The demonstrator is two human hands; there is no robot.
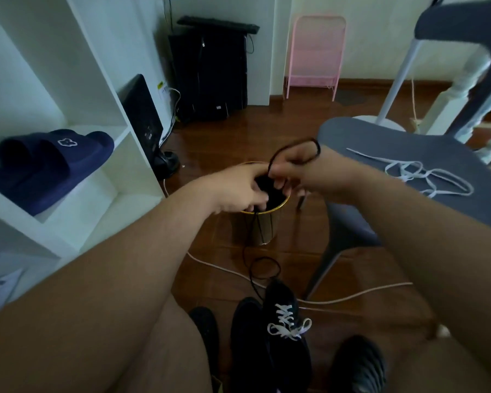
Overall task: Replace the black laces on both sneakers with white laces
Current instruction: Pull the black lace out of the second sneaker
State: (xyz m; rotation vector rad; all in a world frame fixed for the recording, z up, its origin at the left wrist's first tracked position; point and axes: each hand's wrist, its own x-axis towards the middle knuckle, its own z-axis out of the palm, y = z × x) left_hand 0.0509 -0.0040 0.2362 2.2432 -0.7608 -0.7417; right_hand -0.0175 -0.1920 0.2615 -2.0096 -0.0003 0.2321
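Sneakers half done: one relaced, one still waiting.
Both hands, left hand and right hand, pinch a black lace at frame centre over a gold bin; white-laced sneaker sits bottom centre, spare white lace on the grey chair, right.

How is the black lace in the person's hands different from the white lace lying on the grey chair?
The black lace is held up in both hands, left hand and right hand, above a gold bin; the white lace lies untouched on the chair seat. The black one loops over the right hand and trails down to the floor; the white one lies in a loose flat tangle. Both are long, thin and threaded through no shoe.
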